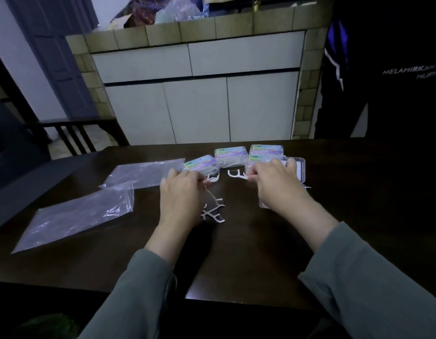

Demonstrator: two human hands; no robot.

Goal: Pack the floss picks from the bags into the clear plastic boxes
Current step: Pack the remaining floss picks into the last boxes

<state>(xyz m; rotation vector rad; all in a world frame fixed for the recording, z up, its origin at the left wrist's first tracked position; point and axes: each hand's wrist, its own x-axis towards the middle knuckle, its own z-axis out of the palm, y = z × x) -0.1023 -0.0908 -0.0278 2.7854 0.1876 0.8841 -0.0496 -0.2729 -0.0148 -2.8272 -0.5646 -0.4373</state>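
From the head camera I look down on a dark brown wooden table (236, 253). My left hand (181, 195) hovers near the table's middle with its fingers curled, pinching the thin handle of a white plastic floss pick (210, 194) that hangs down from the fingertips. Just below and to the right of that hand lies a small heap of loose white floss picks (213, 214), crossing one another on the wood. My right hand (275, 183) sits to the right, fingers bent over an open clear plastic box (300, 171); something small and white shows at its fingertips, but I cannot tell whether it is grasped. Between the two hands, a little farther away, two more white picks (236, 173) lie flat.

Beyond the hands stand closed clear boxes with pastel rainbow labels: one (201, 165) just past my left hand, one (230, 155) in the middle, and two (267, 152) touching the open box. The label print is too small to read.

To my left lie two flat transparent plastic bags (77, 216), one nearer, one farther (144, 173).

At the far right stands a person in a dark garment (383, 69) whose white lettering partly reads "MELAHIRKA".
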